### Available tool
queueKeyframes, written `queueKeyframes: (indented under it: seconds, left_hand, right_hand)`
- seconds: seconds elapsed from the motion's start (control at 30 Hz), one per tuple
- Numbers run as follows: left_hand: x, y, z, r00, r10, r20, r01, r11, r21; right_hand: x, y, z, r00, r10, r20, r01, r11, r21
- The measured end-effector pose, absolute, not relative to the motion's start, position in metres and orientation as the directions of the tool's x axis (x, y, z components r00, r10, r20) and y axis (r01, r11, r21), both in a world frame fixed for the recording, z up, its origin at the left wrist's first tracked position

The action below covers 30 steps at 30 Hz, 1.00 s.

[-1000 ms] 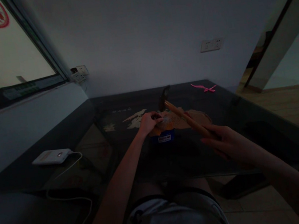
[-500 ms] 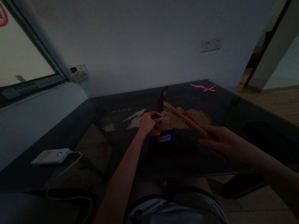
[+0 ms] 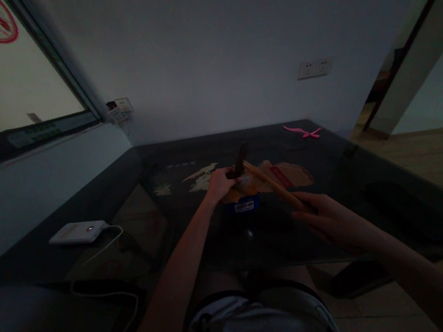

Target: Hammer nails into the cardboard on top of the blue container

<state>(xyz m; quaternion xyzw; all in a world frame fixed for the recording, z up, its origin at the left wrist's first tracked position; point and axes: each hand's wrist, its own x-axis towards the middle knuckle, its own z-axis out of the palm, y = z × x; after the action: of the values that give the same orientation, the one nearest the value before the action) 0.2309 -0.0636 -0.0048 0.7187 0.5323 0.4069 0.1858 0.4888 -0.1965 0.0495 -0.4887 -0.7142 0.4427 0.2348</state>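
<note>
- Right hand (image 3: pixel 326 215): closed around the wooden handle of a claw hammer (image 3: pixel 275 184); the handle slants forward and left, its head beside the left fingertips.
- Blue box (image 3: pixel 246 204): on the dark surface (image 3: pixel 210 145), ahead-left of the right hand, beneath brown cardboard (image 3: pixel 298 174).
- Left hand (image 3: pixel 219 185): nearer the box, fingers bent together at the cardboard; any grip cannot be confirmed.
- Pink ribbon (image 3: pixel 310 133): far right.

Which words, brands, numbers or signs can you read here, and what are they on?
No text is legible.
Blue box: white label, print too small.
Brown sheet: red band, any lettering too blurred.
Dark tabletop: pale characters, too small.
Window frame: greenish marks, too blurred to tell if they are writing.
</note>
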Motion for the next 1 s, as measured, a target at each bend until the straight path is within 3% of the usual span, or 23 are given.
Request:
queueKeyframes:
  seconds: [0.23, 1.0]
  left_hand:
    - [0.2312, -0.0641, -0.0041, 0.101, 0.918, 0.384, 0.612, -0.362, 0.703]
    - [0.2295, -0.0619, -0.0068, 0.112, 0.919, 0.378, 0.571, -0.371, 0.732]
  right_hand:
    - [0.4917, -0.1988, 0.0513, -0.378, 0.925, -0.050, 0.469, 0.145, -0.871]
    - [0.4926, -0.2019, 0.0484, -0.365, 0.926, -0.095, 0.421, 0.073, -0.904]
